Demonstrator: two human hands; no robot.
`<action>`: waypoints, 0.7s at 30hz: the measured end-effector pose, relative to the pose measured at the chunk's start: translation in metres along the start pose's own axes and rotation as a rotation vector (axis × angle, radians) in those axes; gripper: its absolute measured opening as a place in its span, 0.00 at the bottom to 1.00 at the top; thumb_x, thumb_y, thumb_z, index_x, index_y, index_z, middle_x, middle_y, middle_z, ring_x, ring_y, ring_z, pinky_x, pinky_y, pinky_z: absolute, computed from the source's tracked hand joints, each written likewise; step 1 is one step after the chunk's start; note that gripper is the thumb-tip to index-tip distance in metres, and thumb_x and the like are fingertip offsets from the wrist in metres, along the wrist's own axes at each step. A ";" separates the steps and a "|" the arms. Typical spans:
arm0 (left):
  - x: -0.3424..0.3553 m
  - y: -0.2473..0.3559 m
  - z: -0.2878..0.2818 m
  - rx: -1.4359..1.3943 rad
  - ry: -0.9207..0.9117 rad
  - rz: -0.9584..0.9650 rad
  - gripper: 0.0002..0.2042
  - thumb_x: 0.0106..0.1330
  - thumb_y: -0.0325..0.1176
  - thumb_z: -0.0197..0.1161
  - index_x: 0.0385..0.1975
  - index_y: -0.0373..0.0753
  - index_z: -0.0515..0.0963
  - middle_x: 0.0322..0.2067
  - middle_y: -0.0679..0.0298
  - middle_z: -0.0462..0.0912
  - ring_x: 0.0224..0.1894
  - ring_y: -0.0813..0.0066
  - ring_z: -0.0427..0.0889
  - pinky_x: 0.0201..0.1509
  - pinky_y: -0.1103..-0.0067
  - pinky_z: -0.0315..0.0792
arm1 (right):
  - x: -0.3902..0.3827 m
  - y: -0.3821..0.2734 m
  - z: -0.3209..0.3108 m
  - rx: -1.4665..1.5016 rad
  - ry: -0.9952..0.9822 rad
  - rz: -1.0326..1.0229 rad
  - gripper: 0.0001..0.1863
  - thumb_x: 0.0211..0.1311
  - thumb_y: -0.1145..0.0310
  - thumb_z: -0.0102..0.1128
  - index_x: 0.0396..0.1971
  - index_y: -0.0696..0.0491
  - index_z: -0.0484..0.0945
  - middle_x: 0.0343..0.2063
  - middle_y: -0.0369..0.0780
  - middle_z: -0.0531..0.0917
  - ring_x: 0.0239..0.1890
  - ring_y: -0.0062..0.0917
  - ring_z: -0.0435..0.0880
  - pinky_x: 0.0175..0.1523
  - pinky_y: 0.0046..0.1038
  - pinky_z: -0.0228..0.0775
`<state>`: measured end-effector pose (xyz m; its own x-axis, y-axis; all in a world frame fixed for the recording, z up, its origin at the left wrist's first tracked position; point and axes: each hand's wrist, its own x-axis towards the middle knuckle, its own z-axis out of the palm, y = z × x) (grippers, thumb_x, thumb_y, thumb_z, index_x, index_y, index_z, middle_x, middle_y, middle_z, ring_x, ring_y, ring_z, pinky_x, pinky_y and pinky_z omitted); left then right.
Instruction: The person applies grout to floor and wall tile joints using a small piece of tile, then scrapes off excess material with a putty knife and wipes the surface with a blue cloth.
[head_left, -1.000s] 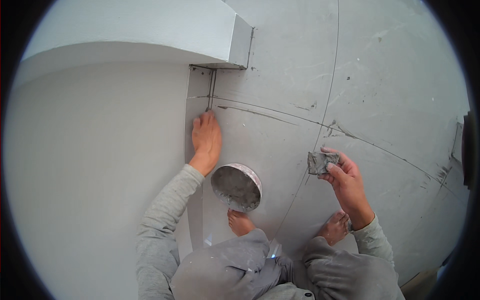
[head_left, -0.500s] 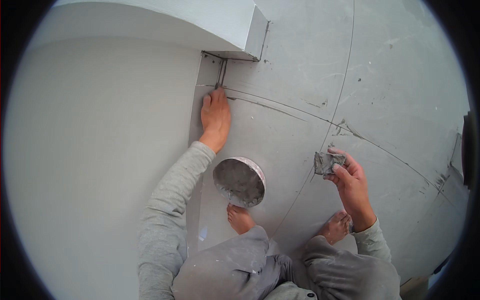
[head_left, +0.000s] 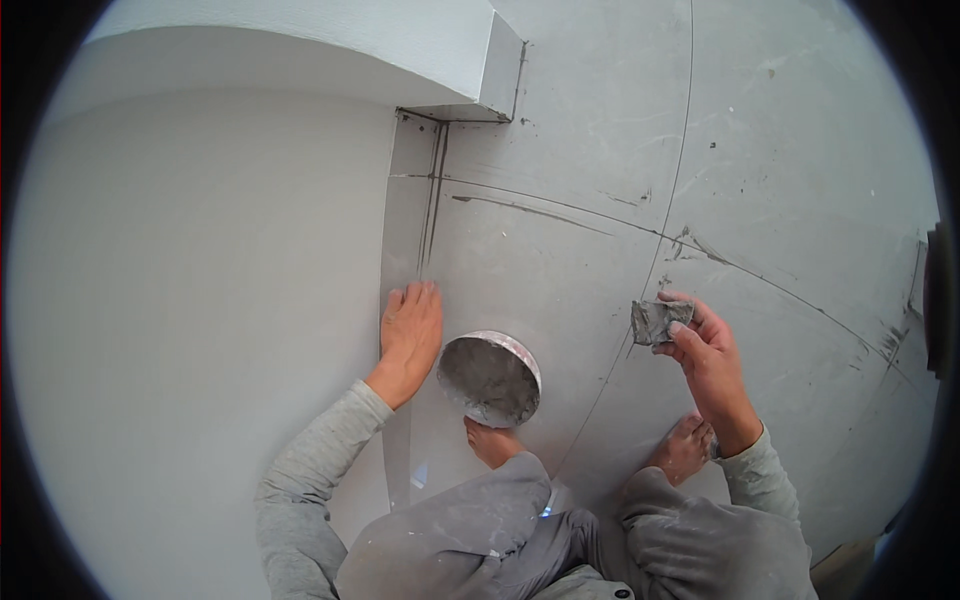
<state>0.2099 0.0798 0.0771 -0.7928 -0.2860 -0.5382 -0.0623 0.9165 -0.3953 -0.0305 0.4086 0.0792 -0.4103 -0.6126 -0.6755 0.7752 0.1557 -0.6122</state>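
Grey paste (head_left: 646, 325) coats the plate (head_left: 677, 311) our right hand (head_left: 708, 352) pinches; our left hand (head_left: 411, 328), grip unclear to us, has drawn back, longer dark lines (head_left: 432, 222) ahead of it.

paste (head_left: 488, 382): dark grey | tiles (head_left: 560, 280): grey (dark-streaked) | wall (head_left: 200, 300): off-white

We cannot see beneath the left hand (head_left: 410, 332) | grey-smeared piece (head_left: 653, 323) partly hides the right hand (head_left: 712, 365) | dark object (head_left: 937, 300) cut off at right
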 end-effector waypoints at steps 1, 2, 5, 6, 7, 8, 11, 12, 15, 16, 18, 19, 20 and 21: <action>0.008 -0.001 -0.011 -0.069 0.021 -0.031 0.26 0.63 0.31 0.64 0.63 0.33 0.74 0.50 0.60 0.79 0.54 0.65 0.75 0.58 0.70 0.66 | 0.001 -0.001 0.000 -0.004 -0.003 0.002 0.21 0.75 0.75 0.52 0.65 0.59 0.74 0.48 0.36 0.85 0.46 0.18 0.84 0.53 0.26 0.79; 0.018 -0.003 -0.023 -0.118 0.077 -0.060 0.29 0.61 0.30 0.66 0.64 0.32 0.73 0.51 0.58 0.80 0.54 0.63 0.77 0.58 0.69 0.67 | 0.003 -0.001 0.001 -0.008 0.011 0.015 0.21 0.75 0.75 0.52 0.65 0.58 0.74 0.48 0.36 0.85 0.46 0.18 0.84 0.53 0.26 0.79; 0.054 -0.012 -0.051 -0.214 0.302 -0.190 0.32 0.59 0.30 0.70 0.65 0.31 0.71 0.51 0.57 0.79 0.53 0.62 0.77 0.57 0.68 0.68 | 0.011 -0.001 0.007 -0.030 -0.011 0.027 0.20 0.75 0.75 0.52 0.64 0.58 0.74 0.47 0.36 0.85 0.46 0.18 0.84 0.53 0.26 0.79; 0.065 -0.016 -0.056 -0.211 0.240 -0.230 0.32 0.59 0.31 0.70 0.66 0.31 0.71 0.51 0.57 0.79 0.53 0.62 0.77 0.57 0.68 0.68 | 0.015 -0.001 0.010 -0.031 -0.044 0.013 0.20 0.75 0.75 0.52 0.64 0.58 0.74 0.47 0.36 0.85 0.46 0.18 0.84 0.53 0.26 0.79; 0.075 -0.019 -0.059 -0.199 0.250 -0.258 0.33 0.59 0.32 0.71 0.66 0.31 0.71 0.51 0.58 0.79 0.53 0.63 0.77 0.56 0.68 0.68 | 0.019 -0.001 0.014 -0.032 -0.062 0.016 0.20 0.75 0.75 0.52 0.64 0.58 0.74 0.46 0.35 0.85 0.45 0.18 0.84 0.53 0.26 0.79; 0.081 -0.022 -0.061 -0.186 0.285 -0.283 0.34 0.59 0.33 0.71 0.67 0.31 0.71 0.51 0.58 0.79 0.54 0.64 0.77 0.56 0.68 0.68 | 0.022 -0.001 0.018 -0.031 -0.090 0.025 0.20 0.75 0.75 0.51 0.64 0.57 0.75 0.46 0.35 0.86 0.45 0.18 0.84 0.53 0.26 0.79; 0.094 -0.033 -0.054 -0.012 0.242 -0.279 0.35 0.60 0.32 0.69 0.69 0.32 0.69 0.53 0.60 0.78 0.56 0.66 0.74 0.58 0.69 0.66 | 0.033 -0.001 0.031 -0.047 -0.146 0.023 0.20 0.75 0.74 0.52 0.64 0.56 0.75 0.44 0.35 0.85 0.45 0.17 0.84 0.53 0.25 0.78; 0.096 -0.034 -0.049 0.041 0.235 -0.265 0.34 0.62 0.32 0.67 0.70 0.33 0.69 0.53 0.63 0.77 0.56 0.67 0.73 0.59 0.70 0.65 | 0.036 -0.001 0.034 -0.060 -0.153 0.032 0.20 0.75 0.74 0.52 0.65 0.56 0.75 0.44 0.35 0.85 0.45 0.17 0.84 0.53 0.25 0.78; 0.103 -0.037 -0.033 0.176 0.183 -0.235 0.30 0.66 0.31 0.60 0.71 0.35 0.70 0.54 0.68 0.75 0.58 0.70 0.69 0.62 0.73 0.60 | 0.042 0.000 0.041 -0.062 -0.184 0.032 0.20 0.75 0.74 0.52 0.65 0.56 0.75 0.44 0.35 0.85 0.45 0.16 0.84 0.54 0.25 0.78; 0.107 -0.037 -0.028 0.221 0.201 -0.228 0.28 0.67 0.31 0.59 0.69 0.36 0.72 0.54 0.68 0.75 0.58 0.70 0.68 0.63 0.73 0.59 | 0.042 0.001 0.042 -0.066 -0.188 0.036 0.20 0.75 0.74 0.52 0.64 0.56 0.75 0.44 0.34 0.85 0.45 0.16 0.84 0.54 0.25 0.78; 0.114 -0.036 -0.018 0.308 0.172 -0.207 0.27 0.67 0.31 0.58 0.68 0.36 0.73 0.54 0.68 0.74 0.58 0.70 0.68 0.64 0.72 0.58 | 0.043 0.002 0.042 -0.066 -0.193 0.047 0.20 0.75 0.74 0.52 0.64 0.56 0.75 0.44 0.34 0.85 0.44 0.16 0.84 0.53 0.25 0.78; 0.118 -0.034 -0.014 0.348 0.128 -0.194 0.27 0.67 0.32 0.58 0.69 0.35 0.73 0.54 0.68 0.74 0.58 0.70 0.68 0.64 0.72 0.58 | 0.044 0.003 0.041 -0.066 -0.194 0.052 0.20 0.75 0.74 0.52 0.64 0.56 0.75 0.44 0.34 0.85 0.44 0.16 0.84 0.53 0.25 0.78; 0.121 -0.032 -0.010 0.391 0.086 -0.173 0.28 0.67 0.32 0.58 0.69 0.35 0.72 0.55 0.68 0.75 0.58 0.70 0.68 0.65 0.72 0.58 | 0.044 0.004 0.040 -0.066 -0.188 0.070 0.20 0.75 0.74 0.52 0.64 0.56 0.75 0.44 0.34 0.85 0.44 0.16 0.84 0.53 0.25 0.78; 0.122 -0.030 -0.007 0.384 0.069 -0.171 0.28 0.67 0.32 0.57 0.69 0.35 0.72 0.55 0.68 0.75 0.58 0.70 0.68 0.65 0.72 0.58 | 0.043 0.004 0.039 -0.067 -0.193 0.068 0.20 0.75 0.74 0.52 0.64 0.56 0.75 0.43 0.34 0.85 0.44 0.16 0.84 0.53 0.25 0.78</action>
<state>0.1102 0.0193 0.0285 -0.8303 -0.3934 -0.3947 0.0235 0.6829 -0.7301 -0.0261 0.3523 0.0632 -0.2542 -0.7348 -0.6288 0.7618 0.2484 -0.5983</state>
